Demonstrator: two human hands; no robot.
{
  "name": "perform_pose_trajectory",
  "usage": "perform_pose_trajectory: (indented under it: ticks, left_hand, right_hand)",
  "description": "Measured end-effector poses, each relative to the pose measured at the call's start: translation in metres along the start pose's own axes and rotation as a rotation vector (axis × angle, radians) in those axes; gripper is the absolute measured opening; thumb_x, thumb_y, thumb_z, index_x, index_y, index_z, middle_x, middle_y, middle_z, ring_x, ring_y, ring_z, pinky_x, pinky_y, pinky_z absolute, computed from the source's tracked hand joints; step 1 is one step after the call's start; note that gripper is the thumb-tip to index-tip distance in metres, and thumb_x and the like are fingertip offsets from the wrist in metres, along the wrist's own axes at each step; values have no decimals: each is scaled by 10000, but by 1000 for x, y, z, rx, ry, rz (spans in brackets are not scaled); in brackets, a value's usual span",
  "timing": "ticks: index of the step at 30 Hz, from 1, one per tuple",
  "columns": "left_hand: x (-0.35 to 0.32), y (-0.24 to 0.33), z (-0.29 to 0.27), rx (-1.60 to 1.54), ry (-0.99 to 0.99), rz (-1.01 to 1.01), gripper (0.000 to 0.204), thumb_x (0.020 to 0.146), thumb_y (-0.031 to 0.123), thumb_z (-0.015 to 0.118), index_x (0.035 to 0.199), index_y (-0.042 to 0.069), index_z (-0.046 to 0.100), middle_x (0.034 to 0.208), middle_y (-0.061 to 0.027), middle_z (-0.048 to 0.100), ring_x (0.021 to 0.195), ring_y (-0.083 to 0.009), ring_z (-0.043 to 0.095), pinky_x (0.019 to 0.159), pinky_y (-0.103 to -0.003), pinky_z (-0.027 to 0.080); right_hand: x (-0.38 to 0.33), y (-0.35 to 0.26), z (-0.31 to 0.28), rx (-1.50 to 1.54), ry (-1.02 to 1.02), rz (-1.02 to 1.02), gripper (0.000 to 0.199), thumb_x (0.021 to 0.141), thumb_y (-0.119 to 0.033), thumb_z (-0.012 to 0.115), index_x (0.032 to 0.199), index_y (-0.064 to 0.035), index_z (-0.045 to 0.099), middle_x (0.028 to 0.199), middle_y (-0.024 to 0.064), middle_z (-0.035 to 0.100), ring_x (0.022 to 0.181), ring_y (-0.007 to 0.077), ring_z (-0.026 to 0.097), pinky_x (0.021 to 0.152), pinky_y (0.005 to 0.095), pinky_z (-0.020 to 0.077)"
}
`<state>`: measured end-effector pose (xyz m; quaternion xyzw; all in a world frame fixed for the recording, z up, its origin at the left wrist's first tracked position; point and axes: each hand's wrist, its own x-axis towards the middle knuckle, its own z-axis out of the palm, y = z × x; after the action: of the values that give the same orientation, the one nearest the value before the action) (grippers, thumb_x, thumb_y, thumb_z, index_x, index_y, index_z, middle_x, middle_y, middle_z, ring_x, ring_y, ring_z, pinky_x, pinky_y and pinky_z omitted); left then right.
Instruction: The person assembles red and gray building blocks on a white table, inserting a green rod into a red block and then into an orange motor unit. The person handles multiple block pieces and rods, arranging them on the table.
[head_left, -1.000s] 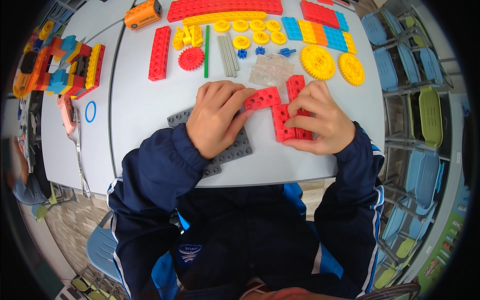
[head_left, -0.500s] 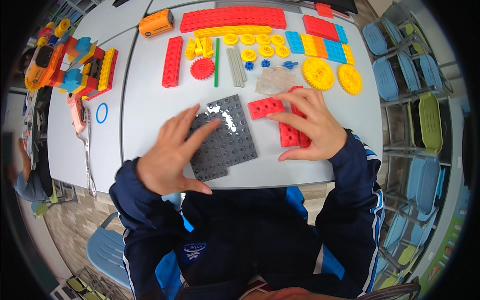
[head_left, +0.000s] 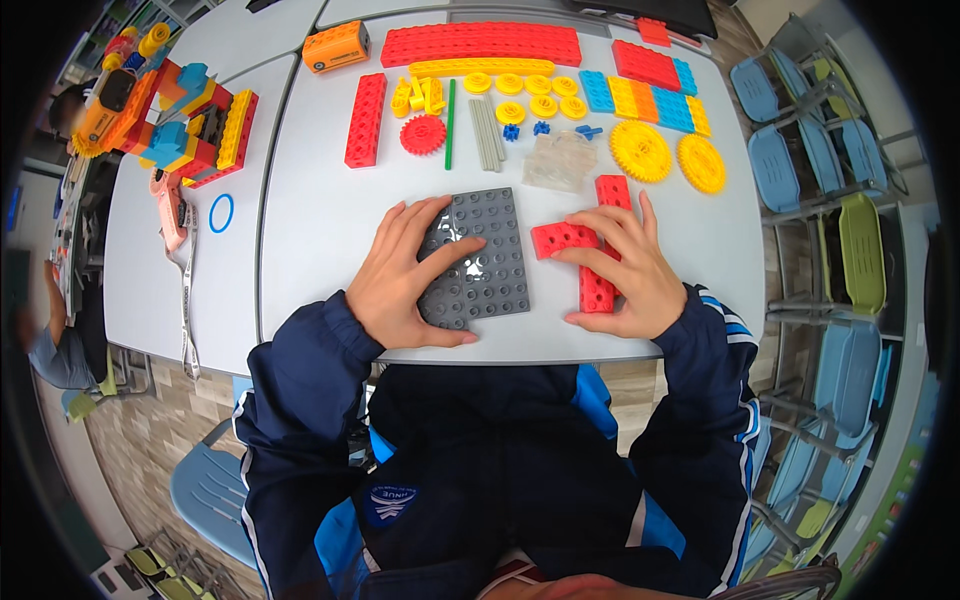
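Observation:
Two dark grey studded plates (head_left: 495, 225) lie edge to edge on the table in front of me. My left hand (head_left: 400, 275) grips them from the left: the thumb is at the near edge, the index finger lies across the studs, and the others reach the far edge. My right hand (head_left: 635, 275) curls over red beams with holes, its thumb by the near end of an upright-lying beam (head_left: 597, 293). Under its fingertips a short red beam (head_left: 555, 240) points left. Fingers hide part of the red pieces, so how they join cannot be told.
A clear plastic bag (head_left: 560, 163) lies beyond the red beams. Farther back are yellow gears (head_left: 640, 150), pulley wheels (head_left: 508, 83), grey rods (head_left: 487, 135), a red gear (head_left: 423, 135) and long red beams (head_left: 480, 45). A built brick model (head_left: 170, 120) stands at left, near a lanyard (head_left: 188, 300).
My left hand has closed in on the grey plates, which have slid into line with each other and straightened. The red beams have turned straighter under my right hand.

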<state>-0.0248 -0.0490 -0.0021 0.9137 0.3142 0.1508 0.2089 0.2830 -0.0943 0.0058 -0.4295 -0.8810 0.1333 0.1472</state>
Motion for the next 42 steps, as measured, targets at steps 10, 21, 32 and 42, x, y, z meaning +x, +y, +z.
perform_pose_trajectory:
  ticks: [10, 21, 32, 42]
  left_hand:
    - [19, 13, 11, -3, 16, 53, 767, 528, 438, 850, 1203, 195, 580, 1407, -269, 333, 1301, -438, 294, 1067, -520, 242]
    - [49, 23, 22, -28, 13, 129, 754, 484, 362, 847, 1165, 171, 584, 1375, -234, 356, 1297, -430, 318, 1071, -511, 247]
    - [57, 37, 17, -85, -81, 168, 880, 536, 432, 890, 1289, 157, 527, 1466, -260, 267, 1392, -488, 185, 1121, -564, 219]
    - [113, 62, 65, 33, 169, 313, 539, 736, 205, 753, 1217, 74, 549, 1129, -108, 592, 1136, -280, 501, 972, -421, 348]
  right_hand:
    - [-35, -7, 0, 107, 187, 61, 583, 568, -261, 834, 1096, -114, 633, 1285, 126, 486, 1166, 362, 428, 1008, 488, 359]
    - [-40, -11, -2, 48, 204, 165, 554, 593, -197, 780, 1117, -116, 621, 1301, 159, 457, 1233, 393, 388, 1032, 488, 335]
    - [-67, -23, -2, 30, 393, 369, 697, 630, -186, 799, 1288, -151, 575, 1424, 197, 385, 1279, 403, 351, 1048, 486, 335]
    - [-61, -32, 31, 234, 785, 762, 739, 675, -87, 784, 1337, -51, 456, 1218, 204, 546, 1070, 305, 548, 922, 385, 463]
